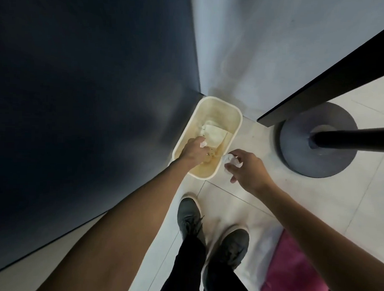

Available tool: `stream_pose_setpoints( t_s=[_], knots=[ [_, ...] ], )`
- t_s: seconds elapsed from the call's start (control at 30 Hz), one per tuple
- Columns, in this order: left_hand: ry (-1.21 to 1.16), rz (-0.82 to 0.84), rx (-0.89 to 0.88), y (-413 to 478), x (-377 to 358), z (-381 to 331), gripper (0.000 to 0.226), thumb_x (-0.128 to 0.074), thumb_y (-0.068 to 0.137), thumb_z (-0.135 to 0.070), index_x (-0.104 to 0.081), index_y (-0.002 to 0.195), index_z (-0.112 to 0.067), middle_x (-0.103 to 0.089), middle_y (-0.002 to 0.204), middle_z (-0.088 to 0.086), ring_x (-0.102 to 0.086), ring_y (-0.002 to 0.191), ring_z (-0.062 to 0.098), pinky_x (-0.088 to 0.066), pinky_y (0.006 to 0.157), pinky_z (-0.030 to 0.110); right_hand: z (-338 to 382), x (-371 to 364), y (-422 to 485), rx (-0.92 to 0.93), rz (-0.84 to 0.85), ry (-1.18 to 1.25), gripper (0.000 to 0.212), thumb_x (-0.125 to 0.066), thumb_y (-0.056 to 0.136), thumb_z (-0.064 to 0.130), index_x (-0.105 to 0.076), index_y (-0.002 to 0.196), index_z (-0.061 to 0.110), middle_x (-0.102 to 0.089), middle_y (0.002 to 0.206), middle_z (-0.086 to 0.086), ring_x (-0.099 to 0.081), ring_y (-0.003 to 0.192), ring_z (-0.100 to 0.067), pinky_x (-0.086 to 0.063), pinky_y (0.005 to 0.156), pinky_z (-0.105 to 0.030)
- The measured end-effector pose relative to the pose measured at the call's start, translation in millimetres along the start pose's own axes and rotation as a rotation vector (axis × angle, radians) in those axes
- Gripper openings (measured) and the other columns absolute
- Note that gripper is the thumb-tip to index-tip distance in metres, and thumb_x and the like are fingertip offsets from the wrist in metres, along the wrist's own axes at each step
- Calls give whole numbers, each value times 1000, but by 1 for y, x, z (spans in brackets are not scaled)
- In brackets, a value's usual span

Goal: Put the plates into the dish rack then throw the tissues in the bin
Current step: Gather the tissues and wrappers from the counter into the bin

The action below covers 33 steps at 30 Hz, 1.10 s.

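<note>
A cream rectangular bin (218,107) stands on the floor in the corner between a dark cabinet and a pale wall. White paper lies at its bottom (215,133). My left hand (194,151) reaches over the bin's opening and pinches a small crumpled tissue (203,144) at its fingertips. My right hand (249,170) hovers just right of the bin's rim, fingers curled round a second crumpled white tissue (230,160). No plates or dish rack are in view.
A dark cabinet side (90,98) fills the left. A black round stand base (299,153) with a pole sits on the tiled floor at right, below a dark panel edge (319,80). My shoes (189,215) stand below the bin; a pink mat (291,268) lies bottom right.
</note>
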<state>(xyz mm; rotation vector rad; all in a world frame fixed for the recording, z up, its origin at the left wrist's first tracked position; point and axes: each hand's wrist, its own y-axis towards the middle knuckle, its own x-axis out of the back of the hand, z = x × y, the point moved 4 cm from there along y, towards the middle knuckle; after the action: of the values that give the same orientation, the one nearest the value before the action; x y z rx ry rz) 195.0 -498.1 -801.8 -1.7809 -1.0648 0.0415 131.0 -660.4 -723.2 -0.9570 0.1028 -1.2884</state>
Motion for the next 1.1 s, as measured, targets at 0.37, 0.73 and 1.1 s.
stream_pose_setpoints(
  t_s=[0.37,0.73,1.1],
  knots=[
    [-259,-287,-56,-15,2,15,51,-34,83,13,-63,119,-9,-60,109,3,-59,102,23,-48,89,26,33,7,53,12,-38,54,19,-68,85,19,-67,104,13,-69,88,-11,-63,43,-11,-43,41,-14],
    [-46,-411,-267,-46,32,-22,36,-46,93,3,-60,125,-7,-63,114,12,-59,105,31,-52,87,45,41,33,70,-158,-25,136,66,-68,90,35,-40,145,12,-64,124,-16,-73,83,-23,-60,81,-38],
    [-413,-279,-144,-157,32,-57,27,-50,96,0,-66,86,-20,-67,81,-2,-63,79,16,-54,81,31,45,52,-53,-144,54,77,15,-55,96,19,-68,91,14,-73,84,-7,-71,63,-14,-48,52,-17]
  ],
)
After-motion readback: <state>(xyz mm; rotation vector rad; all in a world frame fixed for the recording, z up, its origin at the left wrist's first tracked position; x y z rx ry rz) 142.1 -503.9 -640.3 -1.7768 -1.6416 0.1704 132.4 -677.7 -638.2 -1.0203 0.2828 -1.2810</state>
